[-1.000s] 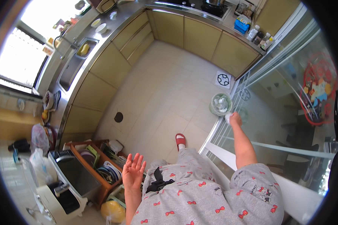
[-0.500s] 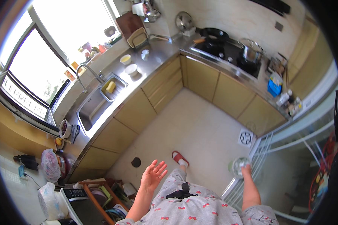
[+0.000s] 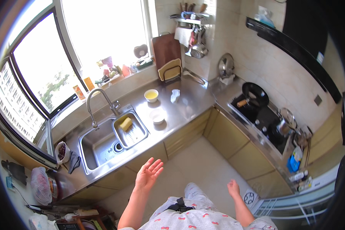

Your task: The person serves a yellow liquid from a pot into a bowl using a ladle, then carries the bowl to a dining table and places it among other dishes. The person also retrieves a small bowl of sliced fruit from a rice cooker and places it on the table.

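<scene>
Sink (image 3: 99, 147): left of centre in the frame, set in the steel desk (image 3: 188, 105), with a yellow sponge (image 3: 125, 124) in its drain tray; it now fills the view, where a second ago floor and a glass door did.
Left hand (image 3: 148, 175): lower centre, raised with fingers spread apart, empty, nearest the desk edge by the sink, touching nothing.
Right hand (image 3: 233, 188): lower right, loosely curled and empty; half a second ago it was at a round glass thing by the door, which is gone from view.
Meaning: the person has turned from the door toward the sink, hands free.
</scene>
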Demonstrator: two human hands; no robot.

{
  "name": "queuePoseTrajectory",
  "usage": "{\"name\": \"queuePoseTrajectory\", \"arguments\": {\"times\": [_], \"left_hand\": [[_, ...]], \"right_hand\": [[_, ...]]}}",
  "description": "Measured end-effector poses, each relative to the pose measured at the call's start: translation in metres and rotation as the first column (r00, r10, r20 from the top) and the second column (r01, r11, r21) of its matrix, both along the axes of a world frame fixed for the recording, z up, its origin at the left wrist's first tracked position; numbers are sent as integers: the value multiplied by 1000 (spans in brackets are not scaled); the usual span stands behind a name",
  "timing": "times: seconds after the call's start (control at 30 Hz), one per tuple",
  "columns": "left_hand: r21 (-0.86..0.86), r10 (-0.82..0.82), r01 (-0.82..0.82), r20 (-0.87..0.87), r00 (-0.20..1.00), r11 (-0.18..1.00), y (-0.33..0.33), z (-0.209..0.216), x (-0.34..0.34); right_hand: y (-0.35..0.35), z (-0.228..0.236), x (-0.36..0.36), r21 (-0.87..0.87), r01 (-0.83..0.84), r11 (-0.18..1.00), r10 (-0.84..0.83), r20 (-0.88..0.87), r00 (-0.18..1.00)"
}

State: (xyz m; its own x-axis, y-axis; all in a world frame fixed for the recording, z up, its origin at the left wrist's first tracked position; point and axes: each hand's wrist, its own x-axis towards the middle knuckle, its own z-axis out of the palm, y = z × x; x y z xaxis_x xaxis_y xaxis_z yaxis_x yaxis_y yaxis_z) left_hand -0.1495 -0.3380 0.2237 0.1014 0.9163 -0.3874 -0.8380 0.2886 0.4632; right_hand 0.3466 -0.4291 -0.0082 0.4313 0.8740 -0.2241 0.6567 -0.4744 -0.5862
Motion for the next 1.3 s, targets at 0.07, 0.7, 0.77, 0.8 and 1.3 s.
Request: {"name": "queuePoseTrajectory", "arguments": {"times": [0.07,0.7,0.77,0.8,1.3], "left_hand": [[29,51,-53,69,996,998,44,1,-18],[-185,285,-338,-262,922,923,474,-119,-140],[-239,216,-296,-308,926,925,500,-137,-138],[-269,186,-280,-329,926,921,508,-147,-136],[-353,-6,-24,-83,997,935,573,-189,-116]], "right_hand": [[97,55,-19,190,-105,976,106,4,994],[900,655,-202,551,-833,42,-224,818,530],[951,679,-217,580,-794,184,-200,813,547],[972,685,-225,541,-809,232,-213,839,500],[1089,702,-282,186,-660,728,-200,978,55]]}}
